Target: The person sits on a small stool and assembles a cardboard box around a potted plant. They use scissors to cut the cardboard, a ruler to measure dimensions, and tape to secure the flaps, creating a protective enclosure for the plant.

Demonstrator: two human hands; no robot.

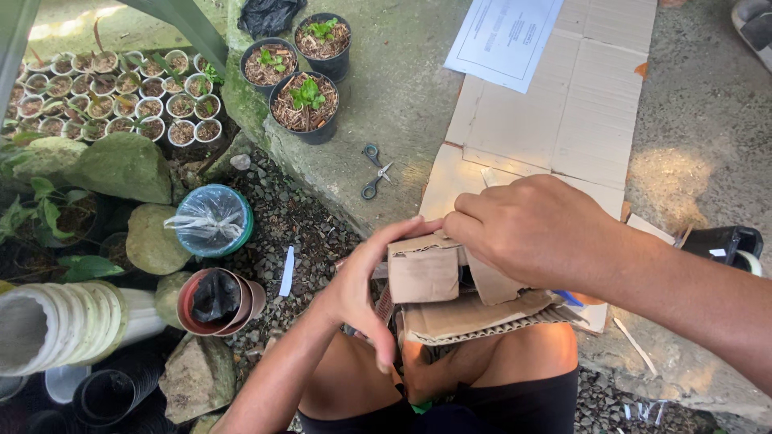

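Observation:
Both of my hands work a folded piece of brown cardboard (pixel 425 273) held over my knees. My left hand (pixel 363 283) grips its left side, thumb stretched along the top edge. My right hand (pixel 531 229) presses down on the cardboard's upper right part, fingers curled over it. More corrugated cardboard pieces (pixel 474 317) lie stacked beneath it on my lap. A pair of scissors (pixel 375 170) lies on the concrete slab beyond my hands.
Flattened cardboard sheet (pixel 579 112) with a printed paper (pixel 503 36) lies on the concrete. Three black pots with seedlings (pixel 304 100) stand at the slab's edge. Many small white seedling cups (pixel 121 92), stacked pots (pixel 217 301), a plastic-covered container (pixel 211 221) and rocks lie left.

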